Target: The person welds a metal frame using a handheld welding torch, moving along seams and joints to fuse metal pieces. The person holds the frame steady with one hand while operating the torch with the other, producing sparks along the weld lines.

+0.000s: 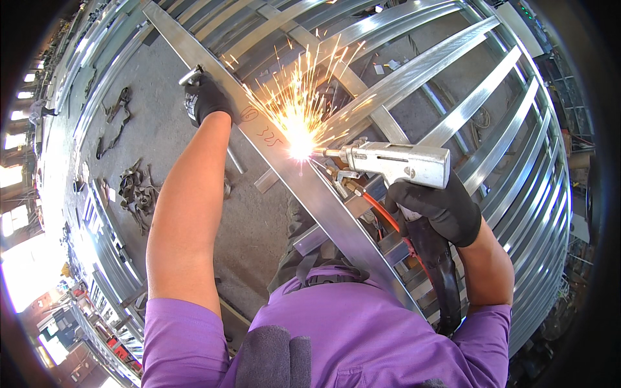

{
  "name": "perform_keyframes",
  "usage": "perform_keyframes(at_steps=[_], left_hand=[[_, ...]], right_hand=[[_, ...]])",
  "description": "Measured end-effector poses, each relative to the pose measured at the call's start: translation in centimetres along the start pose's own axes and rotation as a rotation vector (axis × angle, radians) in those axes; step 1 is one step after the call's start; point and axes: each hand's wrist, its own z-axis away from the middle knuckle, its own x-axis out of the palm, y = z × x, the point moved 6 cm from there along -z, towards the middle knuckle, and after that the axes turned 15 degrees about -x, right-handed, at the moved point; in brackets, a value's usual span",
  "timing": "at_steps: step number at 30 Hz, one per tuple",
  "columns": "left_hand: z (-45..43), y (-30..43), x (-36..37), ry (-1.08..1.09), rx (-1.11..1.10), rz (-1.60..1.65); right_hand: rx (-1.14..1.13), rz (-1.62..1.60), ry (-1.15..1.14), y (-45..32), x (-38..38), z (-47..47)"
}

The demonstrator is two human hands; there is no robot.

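My right hand (pixel 439 208), in a black glove, grips a silver pistol-style welding gun (pixel 400 162). Its copper-coloured nozzle points left at a long flat metal bar (pixel 330 206), where a bright glow hides the contact spot and sparks (pixel 305 106) spray upward. An orange hose (pixel 381 208) and a thick black cable (pixel 439 271) run down from the gun. At the bar's left edge is my gloved left hand (pixel 208 99), closed around a small metal cylindrical piece (pixel 190 76); the fingers hide most of it. Handwritten marks (pixel 262 128) are on the bar between hand and glow.
Metal crossbars (pixel 465 114) form a frame to the right, with gaps between them. Short tube ends (pixel 310 239) jut left beneath the bar. Crumpled dark straps (pixel 136 189) lie on the concrete floor (pixel 160 121). More metal profiles (pixel 104 233) are stacked at the left.
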Motion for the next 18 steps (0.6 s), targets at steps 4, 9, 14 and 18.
perform_keyframes(at_steps=[4, 9, 14, 18], left_hand=[[1.0, 0.5, -0.4, -0.03, -0.001, 0.0], [0.8, 0.6, -0.7, -0.015, -0.014, -0.038], [1.2, 0.7, -0.8, -0.02, 0.017, -0.004], [2.4, 1.2, -1.3, 0.006, 0.009, -0.028]], right_hand=[[0.038, -0.035, 0.016, 0.3, -0.2, 0.3], [0.054, -0.093, 0.003, 0.4, 0.0, 0.4], [0.079, -0.083, -0.012, 0.5, -0.3, 0.5], [0.063, -0.042, 0.008, 0.6, -0.5, 0.6]])
